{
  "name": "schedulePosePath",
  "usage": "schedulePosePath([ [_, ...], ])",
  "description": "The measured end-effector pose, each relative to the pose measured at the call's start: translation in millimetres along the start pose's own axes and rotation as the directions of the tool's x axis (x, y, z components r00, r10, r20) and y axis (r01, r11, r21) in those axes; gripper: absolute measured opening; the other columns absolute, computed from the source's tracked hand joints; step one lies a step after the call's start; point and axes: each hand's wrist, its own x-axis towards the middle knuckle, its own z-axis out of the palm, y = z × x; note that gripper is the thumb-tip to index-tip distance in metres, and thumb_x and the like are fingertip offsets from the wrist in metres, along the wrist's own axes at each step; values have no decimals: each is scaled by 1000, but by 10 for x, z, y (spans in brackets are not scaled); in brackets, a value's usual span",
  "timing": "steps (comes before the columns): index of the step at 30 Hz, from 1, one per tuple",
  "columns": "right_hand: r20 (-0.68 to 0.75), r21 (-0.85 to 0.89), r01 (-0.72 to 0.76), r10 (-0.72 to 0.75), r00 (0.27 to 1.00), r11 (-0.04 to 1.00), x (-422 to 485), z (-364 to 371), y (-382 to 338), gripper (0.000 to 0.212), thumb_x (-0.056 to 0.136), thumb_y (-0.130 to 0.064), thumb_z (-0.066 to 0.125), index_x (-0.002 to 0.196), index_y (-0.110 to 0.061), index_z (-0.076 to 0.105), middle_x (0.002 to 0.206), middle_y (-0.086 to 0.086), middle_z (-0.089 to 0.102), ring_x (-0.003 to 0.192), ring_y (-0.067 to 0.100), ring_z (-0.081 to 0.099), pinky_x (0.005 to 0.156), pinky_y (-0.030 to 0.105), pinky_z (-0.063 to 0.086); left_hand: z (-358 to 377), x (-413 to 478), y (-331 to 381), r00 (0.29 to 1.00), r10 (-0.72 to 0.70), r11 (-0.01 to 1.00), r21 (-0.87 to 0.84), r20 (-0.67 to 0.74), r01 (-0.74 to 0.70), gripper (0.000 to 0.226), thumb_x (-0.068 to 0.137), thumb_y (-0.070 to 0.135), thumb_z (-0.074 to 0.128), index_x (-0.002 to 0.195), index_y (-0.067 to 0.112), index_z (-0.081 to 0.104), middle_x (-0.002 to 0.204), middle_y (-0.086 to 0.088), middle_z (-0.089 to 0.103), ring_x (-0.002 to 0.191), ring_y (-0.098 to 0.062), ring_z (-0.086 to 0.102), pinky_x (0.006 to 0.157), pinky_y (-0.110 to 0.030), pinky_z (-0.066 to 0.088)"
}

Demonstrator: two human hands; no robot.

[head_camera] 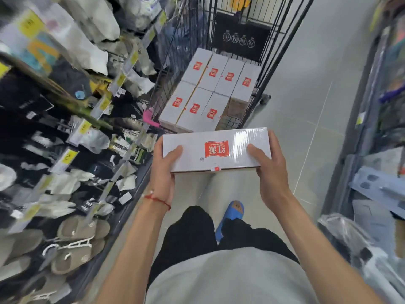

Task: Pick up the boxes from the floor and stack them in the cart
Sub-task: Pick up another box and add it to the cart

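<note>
Aisle: shelf rack (65,128) on the person's left, with hanging packets and slippers, and the floor (306,95) running ahead.

Wire cart (278,62) stands dead ahead with its open side toward the person, so loading looks like a straight push forward.

The stacked boxes (210,91) in the cart form a flat layer, long sides touching: four in the far row, three in the near row. The near right slot (237,108) is unfilled, with brown card showing lower down. That is probably where the next box goes, since filling it levels the layer for the next tier.

Held box (190,150) is in the air at chest front, just short of the cart's near end, flat and turned crosswise to the boxes in the cart. It likely needs a quarter turn to match them.

Left hand (163,170) and right hand (269,172) each clamp one end, with thumbs on the lid and fingers curled underneath. The end grip keeps the box level and leaves the underside clear for setting it down.

No other boxes can be seen on the floor.

Markings:
- Black panel (238,39) on the cart's far wall has four crossed-circle icons. The captions above them are too small to read.
- Red logo (217,148) on the held box has white Chinese characters, upside down to the camera and not safely readable. The same logo is on every box in the cart.
- Yellow shelf tags (69,155) are blurred.
- Red seal tab (216,168) sits at the lid's near edge.
- Red cord (157,199) is tied round the left wrist.
</note>
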Motion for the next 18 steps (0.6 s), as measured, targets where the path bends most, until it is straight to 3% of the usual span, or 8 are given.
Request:
schedulePosePath([
  [3, 86, -50, 5, -1, 996, 999, 426, 9, -244, 42, 98, -16, 66, 138, -25, 54, 124, 0, 69, 114, 19, 67, 80, 22, 53, 219, 197, 98, 997, 3, 999, -34, -77, -6, 48, 79, 26, 68, 126, 26, 57, 122, -1, 69, 112, -21, 65, 88, -41, 49],
  [7, 133, -110, 22, -7, 991, 994, 957, 100, -439, 45, 97, -16, 68, 138, -28, 55, 128, 1, 68, 121, 24, 65, 93, 37, 57, 398, 584, 204, 985, 13, 999, -49, -171, -22, 49, 78, 31, 69, 126, 31, 59, 126, -1, 68, 120, -25, 63, 99, -47, 47],
  [11, 113, -148, -1, 18, 993, 989, 1450, 302, -579, 53, 97, -15, 69, 144, -31, 50, 130, -6, 66, 117, 15, 66, 83, 27, 60, 519, 1025, 341, 978, -11, 999, -54, -207, 0, 55, 78, 34, 72, 130, 36, 56, 129, 4, 67, 120, -19, 63, 103, -46, 46],
  [15, 109, -173, -75, 95, 989, 982, 1793, 477, -672, 54, 97, -17, 70, 143, -37, 47, 128, -8, 65, 111, 13, 68, 76, 23, 60, 552, 1367, 430, 969, -60, 997, -66, -241, 46, 40, 84, 27, 72, 121, 38, 58, 122, 3, 70, 112, -22, 67, 86, -39, 52],
  [18, 129, -194, -99, 126, 984, 976, 2073, 541, -662, 58, 94, -15, 74, 142, -36, 48, 132, -8, 65, 117, 15, 66, 88, 32, 61, 598, 1577, 470, 955, -85, 995, -73, -286, 67, 42, 90, 20, 70, 129, 29, 55, 119, 0, 71, 107, -22, 69, 72, -31, 53],
])
